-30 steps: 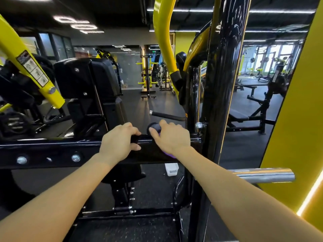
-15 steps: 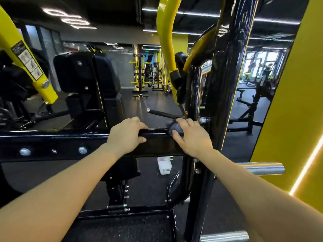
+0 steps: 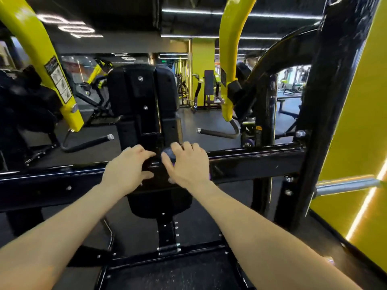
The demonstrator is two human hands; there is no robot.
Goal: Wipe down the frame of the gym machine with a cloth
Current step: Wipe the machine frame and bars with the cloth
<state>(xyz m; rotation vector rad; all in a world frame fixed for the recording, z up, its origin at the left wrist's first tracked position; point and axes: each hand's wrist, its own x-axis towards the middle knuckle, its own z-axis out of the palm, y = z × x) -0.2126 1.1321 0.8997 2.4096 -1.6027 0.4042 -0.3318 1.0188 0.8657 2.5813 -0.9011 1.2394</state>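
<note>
On the black crossbar point(image 3: 251, 164) of the gym machine, both your hands sit close together near the middle. Your left hand point(image 3: 127, 170) rests on the bar with its fingers point(image 3: 146, 152) bent loosely and its thumb out; it holds nothing. If you lean hard on it, it could slip off the shiny bar. Just to its right, your right hand point(image 3: 188, 166) presses the dark cloth point(image 3: 169, 154) onto the top of the bar, fingers curled over it. Only a bit of cloth shows, so it may be bunched up and miss spots. It could also slide out and drop to the floor. Further right, the black post point(image 3: 326, 101) and the silver peg point(image 3: 345, 186) stick out, so a fast wipe could bump your knuckles.
</note>
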